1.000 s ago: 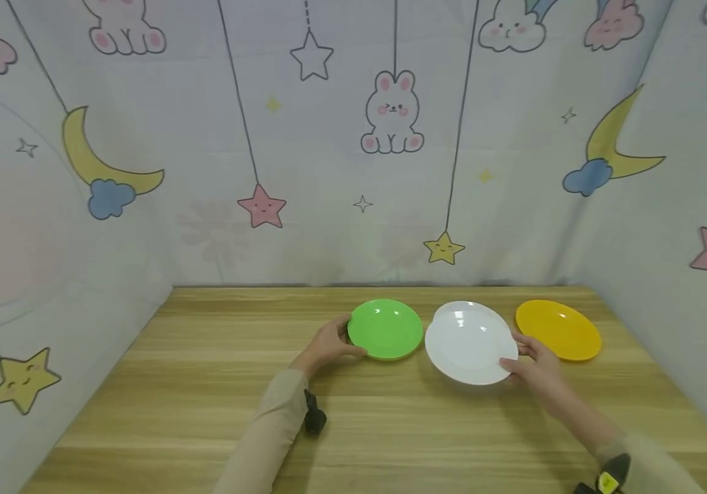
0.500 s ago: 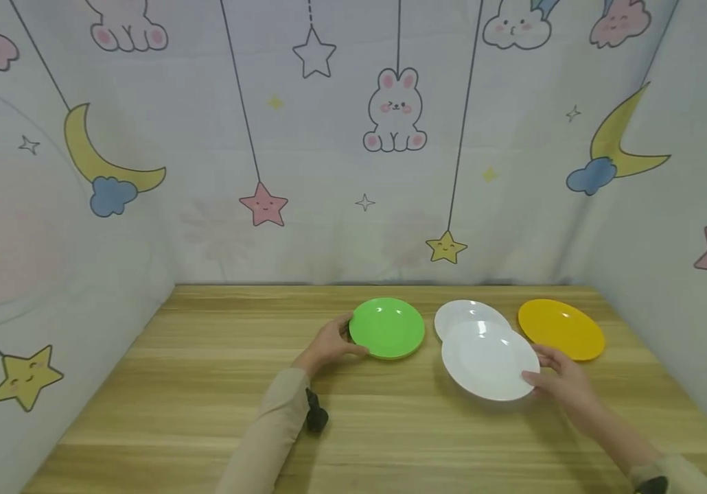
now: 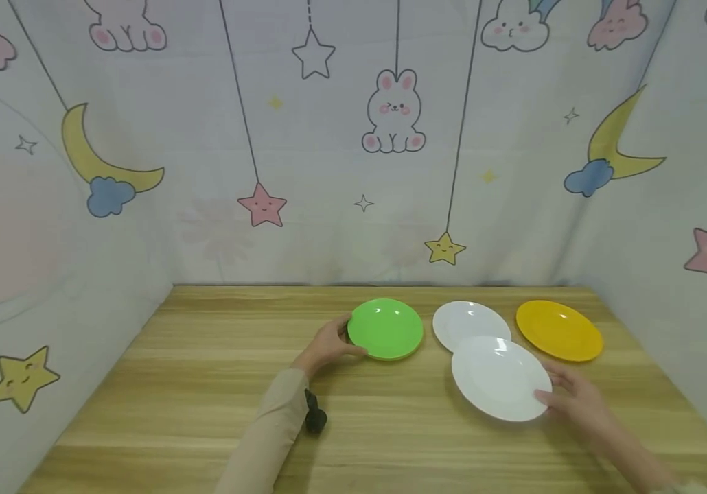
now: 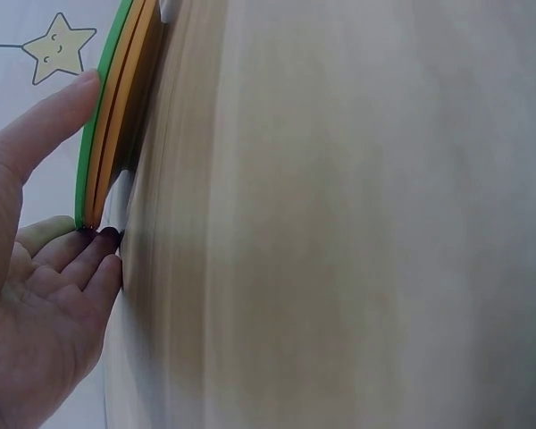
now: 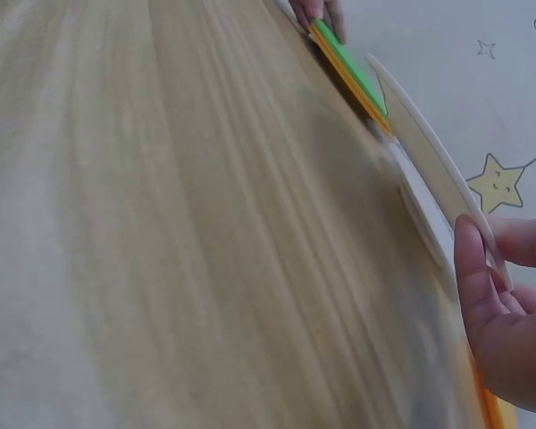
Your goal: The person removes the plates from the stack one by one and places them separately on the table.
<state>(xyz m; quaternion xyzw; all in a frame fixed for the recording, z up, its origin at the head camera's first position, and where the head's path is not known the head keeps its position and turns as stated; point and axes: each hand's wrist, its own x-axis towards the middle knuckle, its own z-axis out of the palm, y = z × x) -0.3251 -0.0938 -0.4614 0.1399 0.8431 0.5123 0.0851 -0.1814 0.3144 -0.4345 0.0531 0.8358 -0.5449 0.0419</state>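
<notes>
Thumb and fingers of my left hand (image 3: 329, 343) hold the left rim of a stack of plates. On top is a green plate (image 3: 386, 328); in the left wrist view, orange plates (image 4: 123, 107) show under it. The thumb touches the stack's edge at one side, and the fingers lie at its other side and lower edge. My right hand (image 3: 576, 398) pinches a white plate (image 3: 502, 379) by its right rim, thumb on the upper face. This plate is tilted and raised above the table, and in the head view it overlaps another white plate (image 3: 466, 321).
A yellow-orange plate (image 3: 559, 331) lies at the back right of the wooden table (image 3: 205, 384). Behind the table hangs a white cloth wall (image 3: 329, 151) printed with bunnies, stars and moons, which also continues along both sides.
My right hand has moved toward me and to the right with the white plate, uncovering more of the second white plate behind. The left hand stays at the green plate.
</notes>
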